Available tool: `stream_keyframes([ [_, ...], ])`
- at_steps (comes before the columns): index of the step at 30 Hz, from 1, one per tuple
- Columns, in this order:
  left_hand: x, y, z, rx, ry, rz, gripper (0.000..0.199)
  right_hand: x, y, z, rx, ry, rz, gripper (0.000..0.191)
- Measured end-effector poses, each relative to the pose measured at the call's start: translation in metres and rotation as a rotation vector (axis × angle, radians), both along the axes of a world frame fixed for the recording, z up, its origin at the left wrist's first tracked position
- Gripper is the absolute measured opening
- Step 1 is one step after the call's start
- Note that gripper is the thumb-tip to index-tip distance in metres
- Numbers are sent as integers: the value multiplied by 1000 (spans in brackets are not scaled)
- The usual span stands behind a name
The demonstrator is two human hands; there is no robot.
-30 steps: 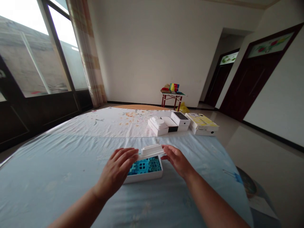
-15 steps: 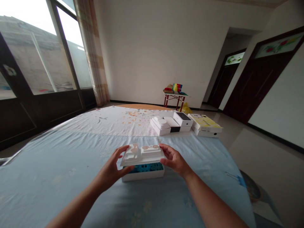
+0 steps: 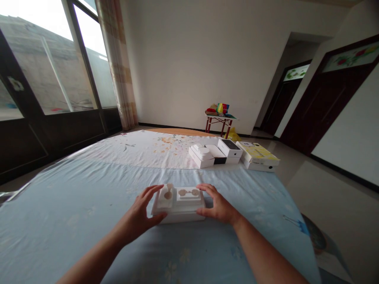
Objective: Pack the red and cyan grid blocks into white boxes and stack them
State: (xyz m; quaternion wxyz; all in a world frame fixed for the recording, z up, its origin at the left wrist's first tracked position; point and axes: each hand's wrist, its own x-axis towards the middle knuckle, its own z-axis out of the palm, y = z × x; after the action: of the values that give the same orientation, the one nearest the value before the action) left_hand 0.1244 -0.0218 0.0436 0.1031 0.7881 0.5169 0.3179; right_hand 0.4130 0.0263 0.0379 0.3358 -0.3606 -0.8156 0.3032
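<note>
A white moulded tray insert (image 3: 189, 204) with raised blocks and two beige round-ended patches lies flat on top of a white box (image 3: 182, 217). My left hand (image 3: 138, 215) grips the tray's left end, fingers at the far edge and thumb at the near corner. At the opposite end, my right hand (image 3: 218, 207) grips it the same way, fingertips on the far right corner and thumb along the near edge. The tray hides the inside of the box.
Beyond my hands stand a white box with white pieces on it (image 3: 201, 157), an open white-and-black box (image 3: 216, 153), a phone box (image 3: 230, 148) and a yellow-topped box (image 3: 259, 154). A blue-and-white cloth (image 3: 97, 197) covers the table. Behind is a small loaded stand (image 3: 219, 117).
Both hands have lowered the tray from a tilt above the box to level on it. The blue contents that showed beneath it are now covered.
</note>
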Motion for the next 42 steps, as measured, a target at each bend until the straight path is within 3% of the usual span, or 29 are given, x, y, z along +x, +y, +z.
stream_keyframes([
  [5,-4,5,-7,-52,-37,9,78,4,4,-4,-41,15,26,67],
  [14,-10,10,-21,-105,-127,-75,66,5,5,-6,-82,41,88,67],
  [25,-10,14,-15,-228,-282,-126,62,4,6,-7,-149,49,116,62],
  [35,-8,15,-20,-272,-324,-121,61,2,5,-10,-135,79,89,63],
  [42,-10,14,-22,-292,-347,-92,69,4,6,-14,-195,171,66,81],
])
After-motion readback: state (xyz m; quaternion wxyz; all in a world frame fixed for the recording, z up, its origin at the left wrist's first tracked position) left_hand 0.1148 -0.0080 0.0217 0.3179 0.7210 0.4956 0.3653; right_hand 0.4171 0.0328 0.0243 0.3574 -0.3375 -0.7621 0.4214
